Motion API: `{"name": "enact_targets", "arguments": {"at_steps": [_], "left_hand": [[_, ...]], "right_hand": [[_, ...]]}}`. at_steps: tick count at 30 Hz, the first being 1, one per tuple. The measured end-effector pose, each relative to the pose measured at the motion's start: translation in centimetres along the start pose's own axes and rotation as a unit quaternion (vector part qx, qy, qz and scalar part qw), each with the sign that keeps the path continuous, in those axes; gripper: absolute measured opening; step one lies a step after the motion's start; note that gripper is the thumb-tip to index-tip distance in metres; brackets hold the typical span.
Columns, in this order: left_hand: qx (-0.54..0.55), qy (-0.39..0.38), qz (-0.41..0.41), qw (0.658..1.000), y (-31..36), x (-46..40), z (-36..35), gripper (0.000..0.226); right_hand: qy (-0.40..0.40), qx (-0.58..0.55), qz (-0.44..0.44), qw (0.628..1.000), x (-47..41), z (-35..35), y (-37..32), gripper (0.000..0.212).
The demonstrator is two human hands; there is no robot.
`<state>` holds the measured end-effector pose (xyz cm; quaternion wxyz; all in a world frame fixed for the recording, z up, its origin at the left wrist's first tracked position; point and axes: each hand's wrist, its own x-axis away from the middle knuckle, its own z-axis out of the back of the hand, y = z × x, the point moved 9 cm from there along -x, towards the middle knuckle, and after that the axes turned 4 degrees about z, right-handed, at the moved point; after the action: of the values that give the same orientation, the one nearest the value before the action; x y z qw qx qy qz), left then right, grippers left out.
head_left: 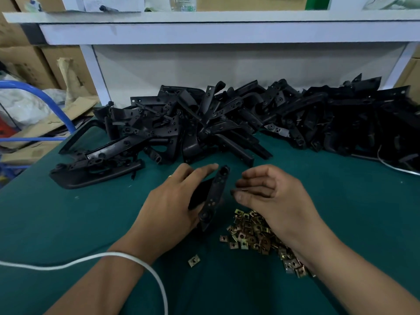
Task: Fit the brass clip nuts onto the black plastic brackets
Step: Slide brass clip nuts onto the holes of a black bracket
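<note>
My left hand (172, 201) holds a black plastic bracket (214, 196) upright over the green table, its long drilled face turned toward me. My right hand (270, 196) is just right of the bracket with its fingers curled inward; a thin clip nut seems pinched at the fingertips, but I cannot tell for sure. Below that hand lies a pile of brass clip nuts (252, 235), partly hidden by my right wrist. One loose clip nut (193, 261) lies apart, nearer me.
A long heap of black brackets (227, 119) stretches across the back of the green table (56, 219). A white cable (95, 258) crosses my left wrist. A white shelf frame (204, 30) stands behind; cardboard boxes and a blue tube sit at the left.
</note>
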<state>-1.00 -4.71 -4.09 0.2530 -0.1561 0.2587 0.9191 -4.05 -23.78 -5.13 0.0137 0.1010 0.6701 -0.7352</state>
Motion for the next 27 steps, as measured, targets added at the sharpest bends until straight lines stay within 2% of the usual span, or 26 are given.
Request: {"name": "enact_targets", "arguments": {"at_steps": [3, 11, 17, 27], "left_hand": [[-0.002, 0.0, -0.002, 1.0, -0.2, 0.0, 0.0, 0.059], [0.004, 0.003, -0.003, 1.0, -0.5, -0.1, -0.2, 0.05], [0.009, 0.005, -0.004, 1.0, -0.4, 0.0, -0.1, 0.046], [0.005, 0.013, -0.003, 1.0, -0.8, -0.1, -0.3, 0.046]], "right_hand": [[0.01, 0.004, -0.002, 1.0, 0.0, 0.3, 0.0, 0.051], [0.043, 0.037, 0.024, 0.998, 0.8, 0.7, -0.9, 0.061], [0.024, 0.081, 0.047, 0.995, 1.2, 0.5, -1.9, 0.05], [0.024, 0.05, 0.075, 0.996, 1.1, 0.2, -2.2, 0.035]]}}
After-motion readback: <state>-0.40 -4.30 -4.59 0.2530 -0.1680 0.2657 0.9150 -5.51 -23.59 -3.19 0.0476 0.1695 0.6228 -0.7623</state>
